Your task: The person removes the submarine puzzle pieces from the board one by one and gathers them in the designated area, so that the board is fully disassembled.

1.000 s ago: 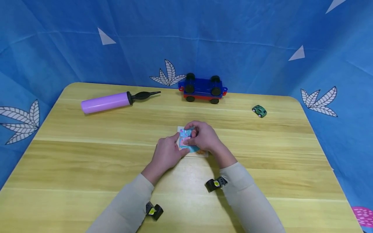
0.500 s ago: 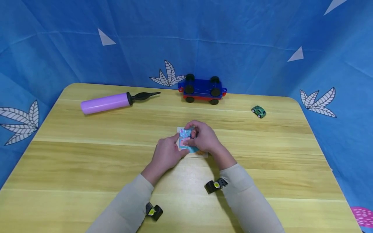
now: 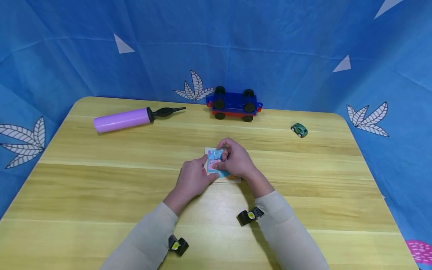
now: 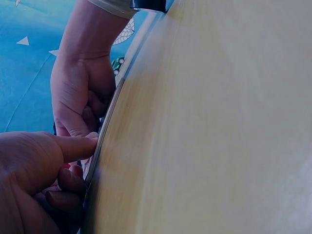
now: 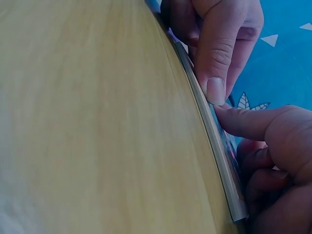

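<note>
Left hand (image 3: 194, 175) and right hand (image 3: 238, 160) meet over a small puzzle (image 3: 224, 174) at the middle of the table (image 3: 101, 187). Its pieces (image 3: 214, 155) are probably being squared into place; the next move likely calls for a steady puzzle and light, even pressure. Partly closed, the left hand grips the near left corner, thumb on the near edge, forefinger at the left. The right hand's fingers are bent, thumb resting on the puzzle; whether they pinch a piece, I cannot tell.

Puzzle (image 3: 212, 155), pump (image 3: 125, 120), toy vehicles (image 3: 235, 102) on table (image 3: 101, 180)
</note>
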A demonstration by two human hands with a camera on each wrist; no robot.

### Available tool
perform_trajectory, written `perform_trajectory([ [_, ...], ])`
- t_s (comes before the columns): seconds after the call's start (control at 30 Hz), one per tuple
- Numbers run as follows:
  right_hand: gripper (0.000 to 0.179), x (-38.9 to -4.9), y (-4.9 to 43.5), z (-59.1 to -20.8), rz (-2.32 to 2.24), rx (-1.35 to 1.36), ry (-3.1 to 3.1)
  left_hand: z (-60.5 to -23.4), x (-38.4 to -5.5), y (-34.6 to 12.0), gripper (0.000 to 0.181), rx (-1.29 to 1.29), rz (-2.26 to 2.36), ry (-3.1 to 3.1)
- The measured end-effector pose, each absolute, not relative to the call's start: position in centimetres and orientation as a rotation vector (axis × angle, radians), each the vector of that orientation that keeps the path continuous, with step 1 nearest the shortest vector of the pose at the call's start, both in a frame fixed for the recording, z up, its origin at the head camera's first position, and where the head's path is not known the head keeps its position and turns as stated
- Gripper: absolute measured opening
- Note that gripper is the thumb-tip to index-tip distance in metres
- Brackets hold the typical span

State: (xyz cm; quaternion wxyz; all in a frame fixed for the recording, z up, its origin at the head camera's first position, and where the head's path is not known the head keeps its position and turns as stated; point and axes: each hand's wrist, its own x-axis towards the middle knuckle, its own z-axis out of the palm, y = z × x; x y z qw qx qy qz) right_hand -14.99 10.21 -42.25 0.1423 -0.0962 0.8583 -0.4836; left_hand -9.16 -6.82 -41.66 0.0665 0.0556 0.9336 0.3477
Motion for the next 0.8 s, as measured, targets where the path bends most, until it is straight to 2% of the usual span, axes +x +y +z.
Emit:
perform_trajectory([
  [0.63,0.039,-14.74,10.05,-42.02,-1.374,-0.248,2.475,-41.7,-9.0,-7.0,0.074,0.192,1.073,2.819],
  [0.8,0.033,-14.78,10.26,-42.12,-1.342,-0.274,2.505,-41.82,-9.03,-7.01,0.074,0.2,1.079,2.817],
])
